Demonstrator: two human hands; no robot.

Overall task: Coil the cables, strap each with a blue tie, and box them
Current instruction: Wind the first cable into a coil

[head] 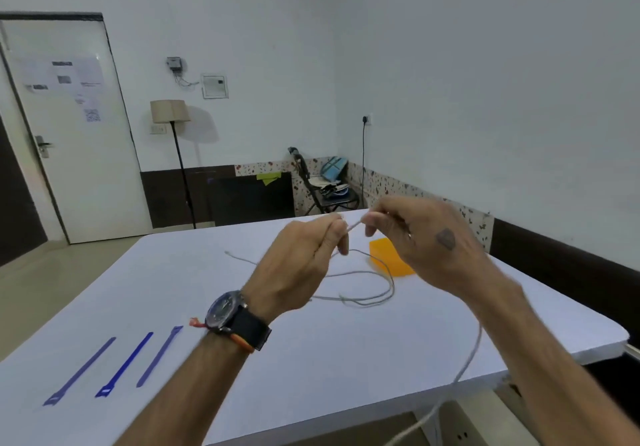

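Both hands are raised above the white table. My left hand and my right hand pinch a short stretch of a thin white cable between them. More white cable lies in loose loops on the table under the hands, and a length hangs down past my right forearm over the table's near edge. Three blue ties lie side by side at the near left. An orange box sits behind the hands, partly hidden by my right hand.
The table's right edge and near edge drop to the floor. A floor lamp, a dark panel and a chair with items stand by the far wall. A door is at the left.
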